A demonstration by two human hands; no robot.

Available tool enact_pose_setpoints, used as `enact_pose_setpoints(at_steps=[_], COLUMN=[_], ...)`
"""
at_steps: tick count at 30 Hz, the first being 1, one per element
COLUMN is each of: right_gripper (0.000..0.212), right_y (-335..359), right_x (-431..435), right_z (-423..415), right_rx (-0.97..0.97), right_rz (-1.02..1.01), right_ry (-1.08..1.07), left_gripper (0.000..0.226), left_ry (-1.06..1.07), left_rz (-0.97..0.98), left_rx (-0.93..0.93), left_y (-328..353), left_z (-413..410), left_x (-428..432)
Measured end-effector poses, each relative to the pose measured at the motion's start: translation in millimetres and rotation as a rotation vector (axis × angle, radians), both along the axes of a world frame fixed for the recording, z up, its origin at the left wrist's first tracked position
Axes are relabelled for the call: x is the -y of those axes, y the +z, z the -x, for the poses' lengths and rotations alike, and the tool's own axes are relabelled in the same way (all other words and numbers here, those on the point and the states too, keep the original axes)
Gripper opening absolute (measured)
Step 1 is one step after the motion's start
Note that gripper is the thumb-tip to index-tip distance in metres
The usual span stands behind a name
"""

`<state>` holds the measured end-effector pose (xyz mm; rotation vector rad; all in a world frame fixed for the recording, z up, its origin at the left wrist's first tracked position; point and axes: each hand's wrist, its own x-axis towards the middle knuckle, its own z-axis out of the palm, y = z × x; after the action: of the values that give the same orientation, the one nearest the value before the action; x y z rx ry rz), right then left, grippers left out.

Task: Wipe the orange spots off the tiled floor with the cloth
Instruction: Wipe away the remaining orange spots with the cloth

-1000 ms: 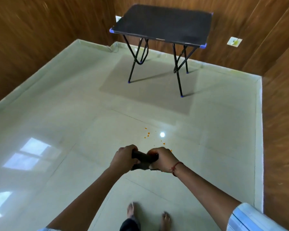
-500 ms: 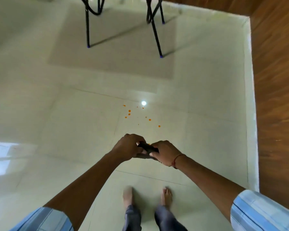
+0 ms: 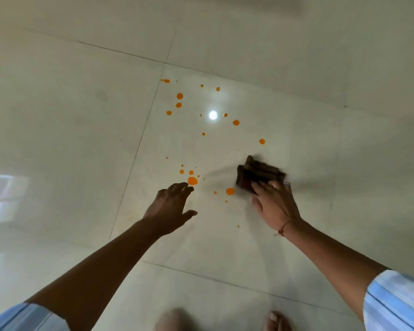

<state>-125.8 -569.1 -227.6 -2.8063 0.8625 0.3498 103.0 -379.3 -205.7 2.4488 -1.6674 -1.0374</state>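
Compared with half a second ago, the view has dropped much closer to the tiled floor (image 3: 58, 115). The table legs and wooden wall seen earlier are out of frame. The two hands, which earlier gripped the dark cloth together at mid-air, have separated.

The right hand (image 3: 274, 206) now holds the cloth (image 3: 258, 174) alone. Its fingers lie over the near edge of the cloth, which is bunched and blurred with motion. Whether the cloth touches the tile cannot be told for certain. A red thread bracelet (image 3: 283, 229) circles the right wrist.

The left hand (image 3: 170, 209) is empty, fingers spread wide and thumb out, palm down above the floor. Its fingertips sit just beside a large orange spot.

The orange spots (image 3: 192, 180) remain scattered across one tile, from a far group near a grout line to a near group between the hands. One sizeable spot lies just left of the cloth, another further off beyond it. None appears smeared.

A bright round reflection of a lamp (image 3: 213, 115) sits among the far spots. A pale window reflection (image 3: 0, 194) shows at the left edge. Grout lines cross the floor to the left of and below the spots.

Light blue striped sleeves (image 3: 397, 304) show at both lower corners. Two bare feet (image 3: 276, 321) are partly in view at the bottom edge, blurred. Nothing lies between the cloth and the spots.
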Motion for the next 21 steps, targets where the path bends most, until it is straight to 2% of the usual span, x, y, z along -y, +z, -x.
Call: enact_pose_setpoints(at_steps=[5, 9, 12, 18, 21], right_gripper=[0.032, 0.044, 0.052, 0.057, 0.059], right_y=[-47, -81, -89, -85, -82], right_x=[12, 30, 27, -25, -60], right_z=[-6, -14, -10, -14, 17], right_rx=[0.275, 0.165, 0.123, 0.192, 0.190], right_rz=[0.057, -0.006, 0.007, -0.017, -0.037], right_ry=[0.185, 0.381, 0.270, -0.170, -0.244], left_gripper=[0.075, 0.075, 0.076, 0.076, 0.077], left_ry=[-0.197, -0.298, -0.333, -0.370, -0.387], left_rz=[0.139, 0.178, 0.162, 0.159, 0.163], left_rx=[0.112, 0.200, 0.223, 0.242, 0.215], left_y=[-68, -89, -93, -96, -94], left_z=[-15, -24, -24, -29, -30], left_x=[-29, -36, -37, -36, -37])
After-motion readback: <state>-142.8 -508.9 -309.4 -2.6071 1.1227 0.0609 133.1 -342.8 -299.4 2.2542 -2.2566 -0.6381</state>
